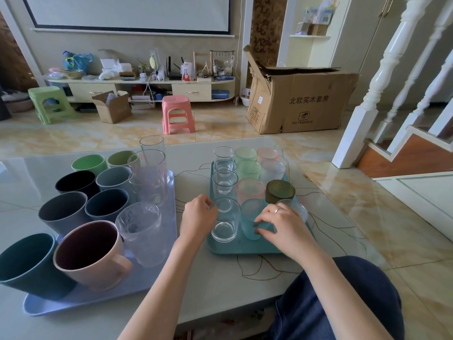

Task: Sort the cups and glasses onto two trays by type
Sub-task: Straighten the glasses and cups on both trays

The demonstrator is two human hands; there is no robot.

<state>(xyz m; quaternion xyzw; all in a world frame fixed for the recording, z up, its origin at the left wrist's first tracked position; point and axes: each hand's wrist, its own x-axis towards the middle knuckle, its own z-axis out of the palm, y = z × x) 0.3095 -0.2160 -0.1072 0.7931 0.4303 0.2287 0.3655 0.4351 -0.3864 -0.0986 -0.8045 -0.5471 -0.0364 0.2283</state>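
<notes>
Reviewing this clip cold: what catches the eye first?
Two crowded trays on the table: a lilac tray at left with coloured mugs, and a teal tray at centre with glasses in rows. The left hand touches a clear glass while the right hand grips a blue textured glass.

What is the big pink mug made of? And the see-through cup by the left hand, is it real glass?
The pink mug looks like matte plastic or ceramic: opaque, with dull walls and no sharp shine. I cannot tell which. The clear tumbler beside the left hand looks like smooth glass: you see straight through it, and its thick base gleams. It could be clear plastic.
</notes>
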